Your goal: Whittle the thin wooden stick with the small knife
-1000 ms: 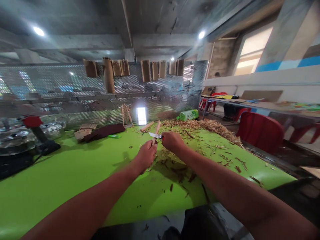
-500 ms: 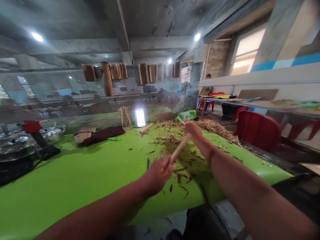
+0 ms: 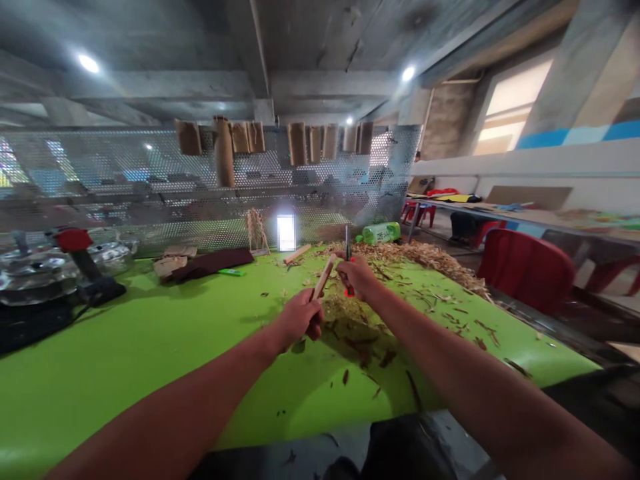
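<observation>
Nearest you, your bare forearms reach over a bright green tabletop (image 3: 150,373). Your left hand (image 3: 303,317) has its fingers curled around the lower part of a pale wooden stick (image 3: 324,279), which slants up and to the right. Your right hand (image 3: 356,275), near the stick's upper end, has its fingers closed around a red-and-black-handled knife (image 3: 349,241), blade upright. Wood shavings (image 3: 430,257) lie scattered beneath and to the right. Farther off are a second wooden piece (image 3: 299,254), a dark brown sheet (image 3: 213,263) and a green bottle (image 3: 381,233) on its side, before a perforated metal screen (image 3: 175,160).
</observation>
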Tool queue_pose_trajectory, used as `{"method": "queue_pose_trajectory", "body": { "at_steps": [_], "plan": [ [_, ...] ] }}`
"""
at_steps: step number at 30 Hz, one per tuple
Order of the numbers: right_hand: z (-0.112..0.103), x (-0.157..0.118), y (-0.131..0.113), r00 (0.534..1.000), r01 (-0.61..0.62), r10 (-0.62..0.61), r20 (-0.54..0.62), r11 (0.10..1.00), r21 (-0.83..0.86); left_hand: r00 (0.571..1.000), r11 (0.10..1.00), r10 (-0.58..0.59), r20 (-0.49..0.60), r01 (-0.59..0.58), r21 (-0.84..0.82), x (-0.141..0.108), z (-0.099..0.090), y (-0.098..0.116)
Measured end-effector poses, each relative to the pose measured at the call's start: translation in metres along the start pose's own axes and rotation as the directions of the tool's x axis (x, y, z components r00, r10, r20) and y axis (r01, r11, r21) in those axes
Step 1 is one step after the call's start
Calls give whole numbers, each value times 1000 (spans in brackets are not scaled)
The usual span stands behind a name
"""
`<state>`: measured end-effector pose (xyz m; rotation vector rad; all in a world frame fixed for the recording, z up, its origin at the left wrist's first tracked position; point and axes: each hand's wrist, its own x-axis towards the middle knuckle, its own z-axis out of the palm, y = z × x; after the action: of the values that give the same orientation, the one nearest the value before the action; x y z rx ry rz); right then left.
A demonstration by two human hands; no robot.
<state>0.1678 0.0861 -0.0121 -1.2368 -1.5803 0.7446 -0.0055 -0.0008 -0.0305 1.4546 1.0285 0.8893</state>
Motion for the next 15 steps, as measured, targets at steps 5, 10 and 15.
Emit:
{"method": "queue_pose_trajectory", "body": {
  "at_steps": [5, 10, 15],
  "plan": [
    [3, -5, -2, 988, -88, 39, 148, 937, 339, 990, 994, -83, 114, 75, 74, -3, -1, 4],
    [14, -5, 2, 992, -47, 23, 126, 981, 190, 994, 995, 16, 108, -5, -103, -2, -4, 5],
    [16, -3, 5, 996, 78, -90, -19, 935, -346, 996, 987, 60, 64, -49, -152, 0, -9, 6]
  ]
}}
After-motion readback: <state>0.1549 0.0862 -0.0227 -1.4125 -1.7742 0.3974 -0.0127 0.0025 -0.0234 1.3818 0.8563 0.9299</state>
